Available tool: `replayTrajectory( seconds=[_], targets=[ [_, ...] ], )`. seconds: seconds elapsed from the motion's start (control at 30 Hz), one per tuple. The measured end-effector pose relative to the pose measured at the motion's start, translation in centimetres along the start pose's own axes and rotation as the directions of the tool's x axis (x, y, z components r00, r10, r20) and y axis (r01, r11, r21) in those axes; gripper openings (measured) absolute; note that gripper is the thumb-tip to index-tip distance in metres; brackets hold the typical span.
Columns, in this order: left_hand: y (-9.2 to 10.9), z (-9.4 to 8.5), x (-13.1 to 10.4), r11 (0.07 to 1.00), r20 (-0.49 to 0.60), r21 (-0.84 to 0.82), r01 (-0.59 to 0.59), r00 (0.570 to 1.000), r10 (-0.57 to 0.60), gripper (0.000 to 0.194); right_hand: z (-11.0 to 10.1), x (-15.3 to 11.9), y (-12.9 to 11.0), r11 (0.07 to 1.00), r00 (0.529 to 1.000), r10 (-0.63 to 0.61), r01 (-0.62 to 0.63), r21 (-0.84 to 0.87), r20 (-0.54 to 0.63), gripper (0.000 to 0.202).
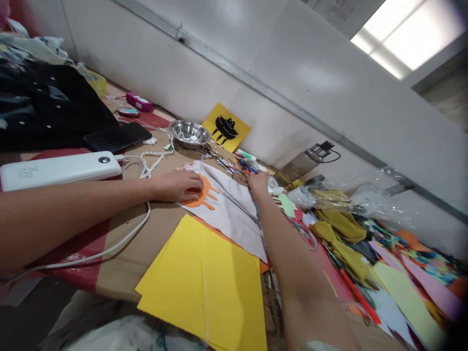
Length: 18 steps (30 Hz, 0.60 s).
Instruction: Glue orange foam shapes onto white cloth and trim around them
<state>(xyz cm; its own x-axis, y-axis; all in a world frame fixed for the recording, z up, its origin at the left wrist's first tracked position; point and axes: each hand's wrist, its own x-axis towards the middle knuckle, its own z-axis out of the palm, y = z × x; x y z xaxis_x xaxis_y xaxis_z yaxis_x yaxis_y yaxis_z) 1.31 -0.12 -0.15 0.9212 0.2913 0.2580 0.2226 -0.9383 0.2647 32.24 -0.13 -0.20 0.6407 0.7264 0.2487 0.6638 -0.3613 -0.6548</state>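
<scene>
My left hand [179,186] rests on an orange paper cutout [206,192] with several strips, which lies on a pale cloth [234,204]. Its fingers are bent over the cutout's left part. Beyond the cloth's far right edge, my right hand [259,183] reaches to a blue glue gun [247,166], with its fingers closed round the near end. Yellow sheets [204,282] lie in front of the cloth, with a bit of orange showing between them.
A metal bowl [190,134] and a yellow card [226,127] with a black cutout stand behind. A white power bank [62,170] with a cable lies left. A bottle [300,165], plastic wrap and coloured scraps [413,243] are at right.
</scene>
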Motion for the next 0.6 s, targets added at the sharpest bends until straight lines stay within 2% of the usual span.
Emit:
replayTrajectory(
  seconds=[0.1, 0.2, 0.3, 0.4, 0.43, 0.47, 0.5, 0.53, 0.57, 0.6],
  targets=[
    [0.1, 0.0, 0.0, 1.0, 0.01, 0.0, -0.004, 1.0, 0.004, 0.022, 0.4, -0.2, -0.2, 0.995, 0.996, 0.082, -0.083, -0.063, -0.019, 0.037],
    [0.1, -0.1, 0.0, 1.0, 0.002, -0.006, 0.005, 1.0, -0.005, 0.022, 0.3, -0.5, -0.8, 0.99, 0.997, 0.082, -0.082, -0.116, -0.007, 0.036],
    [0.1, -0.1, 0.0, 1.0, 0.002, -0.018, 0.011, 1.0, -0.011, 0.022, -0.4, -1.6, -2.0, 0.984, 0.999, 0.018, -0.024, -0.178, -0.034, 0.038],
    [0.1, 0.0, 0.1, 1.0, 0.01, -0.027, 0.008, 1.0, -0.007, 0.023, -1.5, -4.5, -3.2, 0.965, 0.983, -0.172, 0.155, -0.21, -0.063, 0.031],
    [0.1, 0.0, 0.1, 1.0, 0.011, -0.024, 0.015, 1.0, -0.014, 0.022, -1.9, -5.8, -3.5, 0.925, 0.937, -0.348, 0.338, -0.173, -0.028, 0.028],
    [0.0, 0.1, 0.1, 1.0, 0.011, -0.018, 0.025, 1.0, -0.025, 0.022, -2.3, -7.3, -3.7, 0.852, 0.856, -0.516, 0.516, -0.081, 0.031, 0.027],
    [0.0, 0.1, 0.1, 0.999, 0.01, -0.012, 0.037, 0.999, -0.036, 0.021, -2.6, -8.9, -3.8, 0.782, 0.78, -0.622, 0.623, 0.022, 0.068, 0.027],
    [-0.1, 0.2, 0.1, 0.999, 0.005, -0.01, 0.046, 0.999, -0.046, 0.02, -2.9, -10.3, -3.8, 0.713, 0.703, -0.701, 0.694, 0.098, 0.122, 0.029],
    [-0.1, 0.2, 0.1, 0.999, -0.005, -0.011, 0.05, 0.999, -0.05, 0.02, -3.1, -11.7, -3.8, 0.67, 0.65, -0.742, 0.728, 0.144, 0.164, 0.029],
    [-0.2, 0.3, 0.1, 0.999, -0.016, -0.016, 0.045, 0.999, -0.045, 0.019, -3.2, -12.9, -3.7, 0.66, 0.632, -0.75, 0.736, 0.153, 0.196, 0.031]
  ],
)
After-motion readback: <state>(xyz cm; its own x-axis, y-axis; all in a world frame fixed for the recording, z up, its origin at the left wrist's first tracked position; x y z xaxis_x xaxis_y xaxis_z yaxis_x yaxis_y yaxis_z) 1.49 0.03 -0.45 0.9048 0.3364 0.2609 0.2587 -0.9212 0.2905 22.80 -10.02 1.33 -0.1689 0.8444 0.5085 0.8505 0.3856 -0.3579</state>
